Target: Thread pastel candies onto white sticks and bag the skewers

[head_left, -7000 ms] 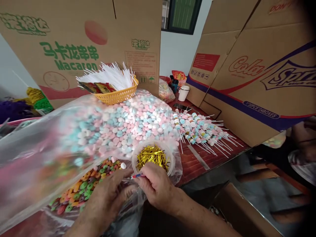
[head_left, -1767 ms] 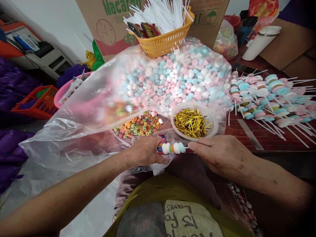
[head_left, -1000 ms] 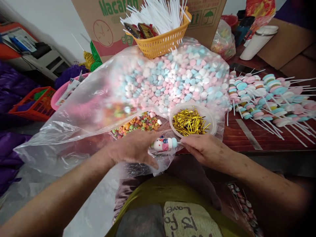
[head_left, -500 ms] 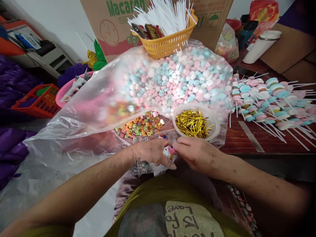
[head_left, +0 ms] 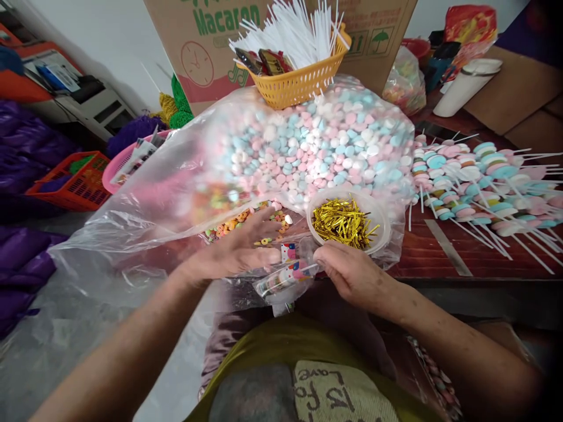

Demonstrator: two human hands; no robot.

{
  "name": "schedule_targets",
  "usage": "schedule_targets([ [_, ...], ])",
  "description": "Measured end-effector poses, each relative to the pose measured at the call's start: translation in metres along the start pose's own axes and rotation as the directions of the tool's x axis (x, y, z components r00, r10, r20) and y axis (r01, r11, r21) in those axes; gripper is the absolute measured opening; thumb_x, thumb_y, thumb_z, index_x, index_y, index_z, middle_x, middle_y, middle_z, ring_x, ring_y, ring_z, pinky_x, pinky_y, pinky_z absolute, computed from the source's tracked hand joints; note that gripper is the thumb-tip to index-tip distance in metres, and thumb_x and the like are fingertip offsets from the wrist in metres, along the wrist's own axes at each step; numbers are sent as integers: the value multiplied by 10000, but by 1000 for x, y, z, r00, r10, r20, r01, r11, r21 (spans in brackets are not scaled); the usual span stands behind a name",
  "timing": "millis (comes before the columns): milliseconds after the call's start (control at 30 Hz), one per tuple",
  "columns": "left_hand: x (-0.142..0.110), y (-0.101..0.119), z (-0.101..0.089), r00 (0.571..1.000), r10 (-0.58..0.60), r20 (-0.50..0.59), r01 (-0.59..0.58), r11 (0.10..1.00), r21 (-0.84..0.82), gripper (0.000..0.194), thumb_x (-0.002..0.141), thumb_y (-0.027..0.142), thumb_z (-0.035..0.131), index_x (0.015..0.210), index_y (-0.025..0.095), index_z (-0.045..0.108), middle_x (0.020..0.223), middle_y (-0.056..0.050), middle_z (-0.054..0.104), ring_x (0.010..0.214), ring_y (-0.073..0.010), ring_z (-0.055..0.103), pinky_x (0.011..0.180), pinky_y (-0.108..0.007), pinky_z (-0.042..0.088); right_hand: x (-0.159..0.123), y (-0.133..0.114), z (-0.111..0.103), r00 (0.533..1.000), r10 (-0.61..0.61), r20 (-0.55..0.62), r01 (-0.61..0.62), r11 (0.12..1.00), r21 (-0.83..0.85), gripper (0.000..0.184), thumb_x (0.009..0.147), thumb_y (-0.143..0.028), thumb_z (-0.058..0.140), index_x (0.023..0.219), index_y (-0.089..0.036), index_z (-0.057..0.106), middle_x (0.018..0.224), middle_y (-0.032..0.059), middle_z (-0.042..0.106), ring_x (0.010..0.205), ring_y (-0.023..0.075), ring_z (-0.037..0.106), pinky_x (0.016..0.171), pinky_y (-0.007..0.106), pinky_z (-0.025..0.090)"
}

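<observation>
A marshmallow skewer in a printed clear bag (head_left: 284, 278) lies slanted in front of me. My right hand (head_left: 352, 275) pinches its stick end at the gathered plastic. My left hand (head_left: 233, 249) is slightly blurred, its fingers spread over the colourful cereal rings (head_left: 229, 225), apart from the skewer. Another printed bag (head_left: 288, 252) lies flat just behind the skewer. Close behind my right hand stands a round plastic tub (head_left: 382, 231) of gold twist ties (head_left: 343, 221).
A big clear bag of pink, blue and white marshmallows (head_left: 303, 146) spreads across the table (head_left: 413, 261). A yellow basket (head_left: 303, 79) of white sticks stands behind it. Finished-looking skewers (head_left: 484, 181) are piled at right, near a white cup (head_left: 466, 88).
The skewer, bare 1.8 seconds ago, is now inside the printed bag. My left hand has let go and moved left with fingers spread; my right hand keeps hold of the stick end.
</observation>
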State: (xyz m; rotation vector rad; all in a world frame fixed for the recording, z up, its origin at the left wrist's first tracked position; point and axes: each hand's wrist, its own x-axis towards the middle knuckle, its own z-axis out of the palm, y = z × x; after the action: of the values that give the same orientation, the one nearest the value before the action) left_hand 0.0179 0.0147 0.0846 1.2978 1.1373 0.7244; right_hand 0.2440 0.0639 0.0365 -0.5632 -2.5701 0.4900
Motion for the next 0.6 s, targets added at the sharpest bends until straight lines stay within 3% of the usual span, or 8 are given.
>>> schedule_targets([
  [67, -12, -8, -11, 992, -111, 52, 102, 982, 156, 558, 769, 341, 658, 1296, 263, 490, 1264, -98, 574, 1083, -261, 565, 800, -329, 485, 0, 4, -4, 998, 45, -38, -44, 999, 31, 206, 872, -108, 358, 767, -170, 524, 689, 33, 538, 652, 145, 489, 602, 246, 376],
  [100, -16, -15, -11, 988, -119, 102, 94, 970, 222, 506, 787, 356, 638, 1271, 269, 519, 1261, -83, 580, 1075, -253, 569, 823, -328, 479, 1, 5, -5, 995, 75, -59, -72, 996, 48, 211, 882, -125, 362, 762, -169, 530, 682, 32, 547, 650, 144, 499, 600, 246, 378],
  [200, -17, -38, 6, 976, -19, 218, -53, 947, 318, 407, 862, 359, 531, 1253, 244, 530, 1179, -66, 619, 1043, -223, 569, 878, -326, 452, 4, 2, -4, 975, 190, -112, -173, 973, 151, 206, 887, -163, 397, 766, -169, 563, 700, 30, 591, 654, 136, 538, 605, 239, 397],
  [333, -10, -52, 30, 985, 131, 114, -164, 916, 366, 347, 919, 365, 409, 1180, 188, 552, 1111, -79, 606, 1010, -208, 540, 921, -334, 409, 10, -7, 1, 926, 343, -158, -268, 892, 364, 172, 872, -194, 444, 851, -177, 614, 694, 2, 617, 615, 116, 562, 602, 224, 434],
  [433, -11, -52, 37, 995, 100, 0, -97, 958, 272, 350, 927, 413, 367, 1016, 161, 593, 959, -61, 616, 887, -181, 554, 843, -308, 437, 15, -15, 9, 904, 376, -204, -270, 870, 412, 191, 866, -196, 451, 919, -168, 632, 694, 7, 628, 604, 118, 566, 603, 234, 452],
  [600, -16, -57, 54, 995, -43, -90, 37, 997, -68, 409, 887, 508, 409, 728, 152, 534, 661, -16, 585, 594, -120, 546, 562, -230, 436, 16, -26, 24, 918, 360, -168, -258, 863, 435, 229, 873, -218, 443, 990, -170, 635, 712, 23, 620, 639, 130, 561, 633, 260, 459],
])
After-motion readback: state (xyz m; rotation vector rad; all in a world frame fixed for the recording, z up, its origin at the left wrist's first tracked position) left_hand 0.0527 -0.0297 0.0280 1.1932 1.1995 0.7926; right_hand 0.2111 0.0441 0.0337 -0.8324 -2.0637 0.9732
